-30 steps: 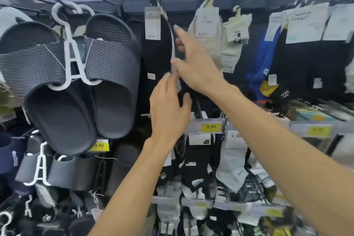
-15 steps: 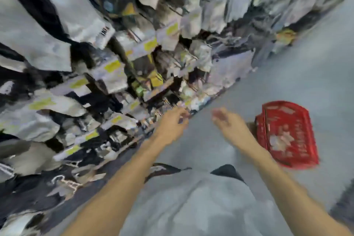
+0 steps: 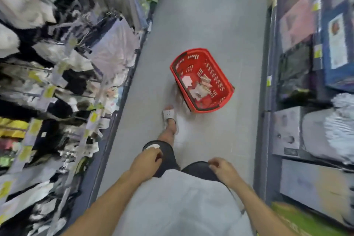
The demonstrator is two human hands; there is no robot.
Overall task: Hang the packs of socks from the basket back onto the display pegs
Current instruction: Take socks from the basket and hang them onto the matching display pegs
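Note:
A red plastic basket (image 3: 216, 77) stands on the grey aisle floor ahead of me. Several pale packs of socks (image 3: 199, 87) lie in its bottom. The sock display with pegs and yellow price tags (image 3: 63, 74) runs along the left side, blurred. My left hand (image 3: 146, 162) hangs low near my left thigh with fingers loosely curled, holding nothing. My right hand (image 3: 223, 169) hangs by my right hip, fingers loosely curled and holding nothing. Both hands are well short of the basket.
Shelves with boxed and bagged goods (image 3: 310, 86) line the right side of the aisle. My foot in a white slide (image 3: 169, 116) steps forward just left of the basket. Grey floor (image 3: 210, 15) stretches ahead between the two racks.
My hands left the black pack on the upper peg and dropped to my sides. My view swung from the display down to the aisle floor and the basket.

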